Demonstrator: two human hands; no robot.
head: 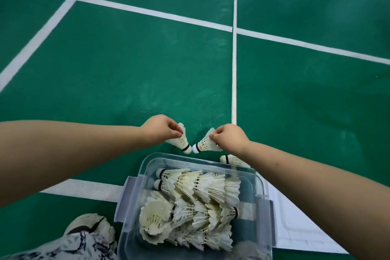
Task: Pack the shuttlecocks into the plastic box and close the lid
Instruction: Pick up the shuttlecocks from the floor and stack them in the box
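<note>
A clear plastic box [145, 161] with grey side latches stands open on the green court floor, holding several white feather shuttlecocks [200, 186] in nested rows. Just beyond its far rim, my left hand [161, 130] pinches one shuttlecock [182, 140] by its feathers, cork down. My right hand [229, 136] pinches a second shuttlecock [203, 145], cork pointing left. The two corks nearly touch. A third shuttlecock [231, 159] lies on the floor under my right wrist, partly hidden.
The box's clear lid [299, 224] lies flat on the floor to the right of the box. A shoe and patterned clothing [84, 236] sit at the lower left beside the box. White court lines cross the green floor ahead.
</note>
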